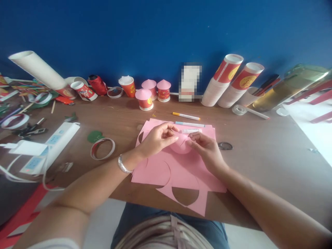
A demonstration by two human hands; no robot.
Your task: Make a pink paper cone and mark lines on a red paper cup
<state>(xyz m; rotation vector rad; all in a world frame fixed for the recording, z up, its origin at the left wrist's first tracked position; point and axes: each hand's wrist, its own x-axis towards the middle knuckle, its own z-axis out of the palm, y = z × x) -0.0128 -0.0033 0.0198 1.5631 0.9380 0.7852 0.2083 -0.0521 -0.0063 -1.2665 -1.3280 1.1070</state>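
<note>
Between my two hands is a pink paper circle (181, 146) with a slit or fold line across it. My left hand (162, 138) pinches its left edge, thumb against fingers. On the opposite edge, my right hand (204, 147) pinches the paper too. Both hands are just above a stack of pink paper sheets (155, 173), some with round holes cut out. Behind the circle lies a white glue stick or capped tube (191, 131), partly hidden by the paper. A light blue marker (190, 124) rests at the stack's far edge.
Paper cups with pink cone tops (144, 100) stand by the wall. Stacked paper cups (223, 81) and a bottle (287, 86) are at the back right. Scissors (225, 146) show beside my right hand. A power strip (52, 147) and a cup ring (103, 149) lie left.
</note>
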